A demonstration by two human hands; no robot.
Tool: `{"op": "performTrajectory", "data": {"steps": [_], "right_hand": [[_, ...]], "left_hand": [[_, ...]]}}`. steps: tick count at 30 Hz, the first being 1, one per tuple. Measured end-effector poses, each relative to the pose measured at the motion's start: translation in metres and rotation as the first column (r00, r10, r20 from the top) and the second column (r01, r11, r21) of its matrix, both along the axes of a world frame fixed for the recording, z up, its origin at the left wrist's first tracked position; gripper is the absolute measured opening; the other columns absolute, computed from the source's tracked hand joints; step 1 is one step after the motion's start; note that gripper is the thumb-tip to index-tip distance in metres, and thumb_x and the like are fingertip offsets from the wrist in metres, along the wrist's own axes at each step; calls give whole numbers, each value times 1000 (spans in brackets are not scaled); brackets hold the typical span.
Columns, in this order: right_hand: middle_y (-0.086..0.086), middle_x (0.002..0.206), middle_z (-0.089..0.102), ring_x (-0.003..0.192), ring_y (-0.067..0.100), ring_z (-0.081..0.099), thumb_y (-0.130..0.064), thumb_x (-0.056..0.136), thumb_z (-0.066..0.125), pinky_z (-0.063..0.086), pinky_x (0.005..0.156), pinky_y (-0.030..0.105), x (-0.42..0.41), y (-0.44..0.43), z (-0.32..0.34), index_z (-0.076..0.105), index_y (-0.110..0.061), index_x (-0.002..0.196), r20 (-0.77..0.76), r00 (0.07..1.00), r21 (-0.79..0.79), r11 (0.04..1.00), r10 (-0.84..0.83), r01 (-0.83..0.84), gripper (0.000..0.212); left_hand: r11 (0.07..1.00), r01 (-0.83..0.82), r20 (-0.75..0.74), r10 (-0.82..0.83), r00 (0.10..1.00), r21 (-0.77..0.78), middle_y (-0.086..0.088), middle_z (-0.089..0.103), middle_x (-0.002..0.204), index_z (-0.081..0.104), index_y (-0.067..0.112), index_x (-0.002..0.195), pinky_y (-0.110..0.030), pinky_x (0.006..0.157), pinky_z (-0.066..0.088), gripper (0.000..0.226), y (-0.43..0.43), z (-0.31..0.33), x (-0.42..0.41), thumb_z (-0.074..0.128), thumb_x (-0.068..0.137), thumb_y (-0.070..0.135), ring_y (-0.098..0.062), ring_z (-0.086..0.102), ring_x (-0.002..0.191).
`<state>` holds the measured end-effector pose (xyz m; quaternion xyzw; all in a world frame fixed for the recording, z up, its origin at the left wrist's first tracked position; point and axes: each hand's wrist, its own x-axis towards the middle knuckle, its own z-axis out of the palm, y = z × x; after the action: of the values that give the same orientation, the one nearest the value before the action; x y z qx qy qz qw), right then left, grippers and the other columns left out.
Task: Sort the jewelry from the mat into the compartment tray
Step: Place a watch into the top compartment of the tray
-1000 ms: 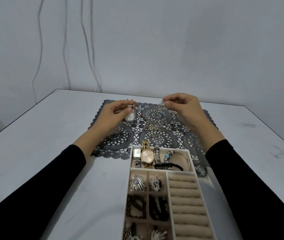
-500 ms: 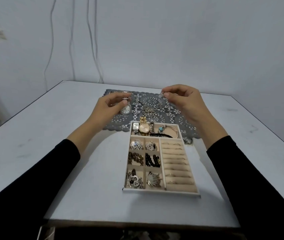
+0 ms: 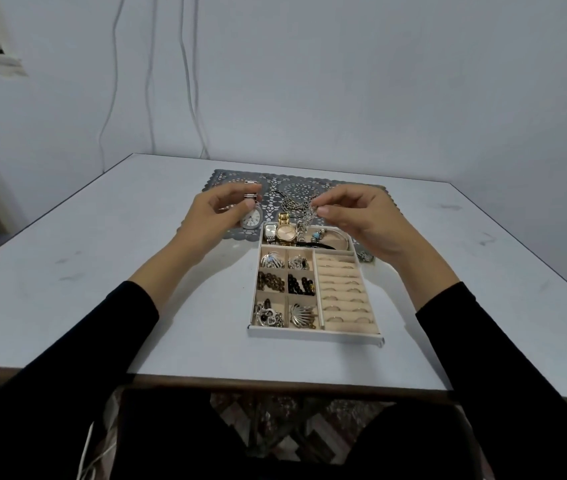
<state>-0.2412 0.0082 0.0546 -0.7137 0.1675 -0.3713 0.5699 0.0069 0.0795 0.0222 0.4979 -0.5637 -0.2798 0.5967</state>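
Observation:
My left hand [image 3: 221,214] grips a silver oval-faced watch [image 3: 251,217] by its band, lifted above the left part of the grey lace mat [image 3: 296,188]. My right hand [image 3: 361,216] pinches a silver chain necklace [image 3: 304,206] that hangs over the mat, just behind the tray's back edge. The beige compartment tray [image 3: 313,336] sits in front of the mat. Its back compartment holds a gold watch [image 3: 285,232], a square-faced watch and bangles. The small left cells hold brooches and beads, and the right strip holds rings.
The white table [image 3: 102,271] has its near edge close to my lap. A small piece of jewelry [image 3: 365,256] lies on the mat's corner at the tray's right. White cables [image 3: 188,81] hang down the wall behind.
The camera has pulled back and tilted down, bringing the whole tray and the table edge into view. Both hands came nearer the tray, still holding the watch and the chain.

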Motion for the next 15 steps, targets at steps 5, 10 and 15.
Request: {"op": "performTrajectory", "data": {"steps": [5, 10, 15], "right_hand": [[5, 83, 70, 78, 14, 64, -1, 75, 68, 54, 77, 22, -4, 14, 3, 73, -5, 90, -29, 989, 21, 989, 148, -147, 16], [6, 87, 72, 83, 16, 65, 2, 75, 68, 54, 78, 22, -5, 23, 3, 74, -7, 88, -58, 961, 33, 963, 270, -268, 16], [6, 88, 71, 84, 17, 64, 2, 74, 69, 53, 80, 24, -5, 31, 2, 76, -13, 85, -157, 926, -10, 937, 344, -350, 20]], "left_hand": [[1000, 2, 0, -2, 1000, 5, 5, 73, 98, 70, 30, 107, -20, 67, 55, 26, 7, 2, -9, 63, 93, 10, -9, 69, 83], [1000, -7, 24, 6, 1000, 2, -3, 73, 107, 69, 30, 110, -22, 68, 55, 25, 10, -1, -11, 64, 93, 13, -8, 68, 84], [1000, -7, 48, 8, 999, -7, -9, 71, 109, 68, 25, 113, -19, 65, 52, 23, 13, -3, -14, 64, 93, 13, -3, 64, 77]]}}
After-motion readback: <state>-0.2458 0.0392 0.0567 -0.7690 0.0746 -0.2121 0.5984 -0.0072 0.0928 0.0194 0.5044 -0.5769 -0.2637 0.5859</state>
